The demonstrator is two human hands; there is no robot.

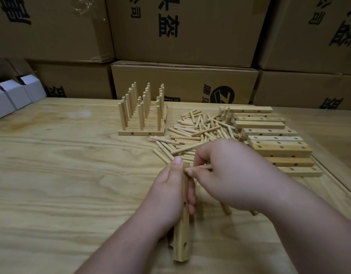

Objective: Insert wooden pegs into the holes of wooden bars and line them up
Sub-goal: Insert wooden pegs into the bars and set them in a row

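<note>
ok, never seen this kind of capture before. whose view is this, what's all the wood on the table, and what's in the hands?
There is no robot here: a person works with bare hands, and the single picture comes from a camera worn on their head, looking forward and down.

The left hand grips a wooden bar with holes along it. The right hand pinches a peg at the bar's far end.

On the wooden table lie three groups: finished bars with upright pegs lined up at the back, a loose pile of pegs in the middle, and a stack of empty bars on the right. Cardboard boxes stand behind the table.
</note>
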